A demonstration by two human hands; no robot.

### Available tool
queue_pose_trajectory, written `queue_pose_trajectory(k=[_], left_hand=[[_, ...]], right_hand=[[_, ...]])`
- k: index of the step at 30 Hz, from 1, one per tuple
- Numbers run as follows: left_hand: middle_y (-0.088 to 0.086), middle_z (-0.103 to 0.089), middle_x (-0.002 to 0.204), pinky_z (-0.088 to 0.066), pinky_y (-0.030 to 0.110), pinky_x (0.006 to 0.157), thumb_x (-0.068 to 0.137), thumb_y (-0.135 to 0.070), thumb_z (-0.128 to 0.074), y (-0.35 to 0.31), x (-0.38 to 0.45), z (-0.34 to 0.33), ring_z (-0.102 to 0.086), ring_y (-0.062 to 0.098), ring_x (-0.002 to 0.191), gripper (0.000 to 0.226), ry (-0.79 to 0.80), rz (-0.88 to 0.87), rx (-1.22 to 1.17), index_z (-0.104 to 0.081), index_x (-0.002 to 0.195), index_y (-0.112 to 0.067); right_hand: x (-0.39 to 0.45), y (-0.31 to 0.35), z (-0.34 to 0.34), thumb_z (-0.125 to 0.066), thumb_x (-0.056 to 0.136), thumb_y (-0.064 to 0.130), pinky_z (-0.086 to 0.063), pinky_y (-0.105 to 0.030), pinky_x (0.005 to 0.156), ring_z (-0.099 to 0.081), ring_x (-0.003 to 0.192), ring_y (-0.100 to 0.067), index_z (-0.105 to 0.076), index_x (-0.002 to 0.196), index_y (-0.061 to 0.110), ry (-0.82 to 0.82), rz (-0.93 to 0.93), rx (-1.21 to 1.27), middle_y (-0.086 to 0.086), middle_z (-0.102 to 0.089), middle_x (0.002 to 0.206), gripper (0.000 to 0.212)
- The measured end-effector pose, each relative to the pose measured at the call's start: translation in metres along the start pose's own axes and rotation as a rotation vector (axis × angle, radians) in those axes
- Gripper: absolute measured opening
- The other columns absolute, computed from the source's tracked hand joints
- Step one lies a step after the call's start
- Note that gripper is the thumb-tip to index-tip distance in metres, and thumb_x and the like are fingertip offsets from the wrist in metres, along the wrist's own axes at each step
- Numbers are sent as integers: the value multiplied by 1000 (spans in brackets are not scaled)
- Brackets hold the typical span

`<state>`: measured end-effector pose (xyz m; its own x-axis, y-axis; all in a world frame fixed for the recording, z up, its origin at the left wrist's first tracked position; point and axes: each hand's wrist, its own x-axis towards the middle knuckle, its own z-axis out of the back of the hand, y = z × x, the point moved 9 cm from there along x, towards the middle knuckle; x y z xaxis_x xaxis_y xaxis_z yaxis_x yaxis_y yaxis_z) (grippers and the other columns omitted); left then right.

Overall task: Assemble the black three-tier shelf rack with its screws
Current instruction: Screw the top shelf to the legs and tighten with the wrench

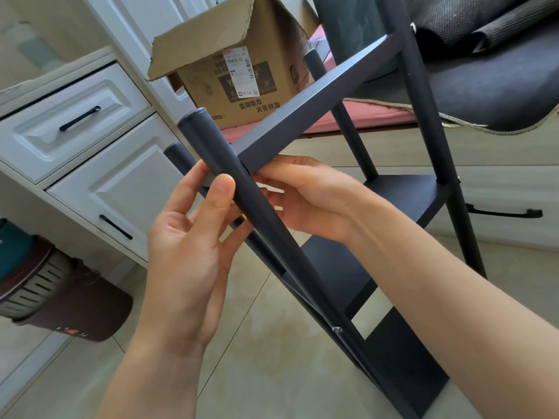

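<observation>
Rack [402, 204] judged rigid, light, smooth-coated; best held by a post. Left hand [184, 246] fingers curled around front post [236, 189]; right hand [305, 195] pinched beneath top shelf [302, 110] corner.

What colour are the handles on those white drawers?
Black: slim bar handles on the white drawers, seen best in the head view, at left.

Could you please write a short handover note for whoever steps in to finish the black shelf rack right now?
Left hand: thumb and fingers around the near post at the top shelf corner.
Right hand: behind that post, under the shelf corner; fingertips hidden.
Rack tilted, all three shelves between the posts; a screw shows at the lower joint.
Left to do: no screw visible at the top corner, so check and fasten it. No tool in view.
</observation>
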<state>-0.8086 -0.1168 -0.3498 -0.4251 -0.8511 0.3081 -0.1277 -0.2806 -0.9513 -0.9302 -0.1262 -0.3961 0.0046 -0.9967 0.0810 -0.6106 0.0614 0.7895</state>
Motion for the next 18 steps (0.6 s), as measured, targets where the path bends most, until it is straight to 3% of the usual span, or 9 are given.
queue_pose_trajectory(k=[3, 5, 8, 13, 18], left_hand=[[-2, -75, 112, -59, 34, 89, 85, -41, -67, 0, -2, 0, -71, 15, 103, 53, -3, 5, 39, -63, 135, -25], [-1, -75, 110, -59, 32, 88, 84, -42, -68, 0, -2, 0, -71, 16, 102, 50, -5, 9, 56, -65, 132, -25], [0, -76, 105, -59, 30, 86, 82, -42, -67, 0, -2, 2, -72, 16, 100, 52, -20, 10, 63, -65, 131, -25], [2, -76, 111, -59, 30, 81, 83, -38, -64, 2, -1, -2, -74, 23, 99, 50, 0, 28, 4, -64, 132, -25], [-1, -75, 111, -60, 32, 78, 84, -35, -63, 3, -2, -4, -74, 25, 98, 54, 10, 31, -25, -59, 137, -27]], right_hand=[[0, -3, -1, -55, 100, 17, -46, -37, 92, -51, 99, -25, -66, 104, 11, -27, -43, 9, -8, -60, 94, 13], [1, -5, -1, -54, 101, 18, -46, -42, 103, -52, 99, -26, -64, 109, 10, -32, -50, 21, -6, -59, 88, 15], [2, -7, 0, -53, 101, 18, -39, -44, 111, -51, 102, -26, -62, 116, 11, -22, -37, 59, -8, -59, 96, 19], [2, -9, -1, -55, 97, 13, -37, -43, 110, -48, 105, -26, -63, 115, 10, 23, -23, 112, -12, -55, 113, 20], [5, -7, -3, -54, 98, 15, -39, -44, 110, -49, 104, -26, -64, 111, 11, 31, -9, 103, -9, -59, 103, 17]])
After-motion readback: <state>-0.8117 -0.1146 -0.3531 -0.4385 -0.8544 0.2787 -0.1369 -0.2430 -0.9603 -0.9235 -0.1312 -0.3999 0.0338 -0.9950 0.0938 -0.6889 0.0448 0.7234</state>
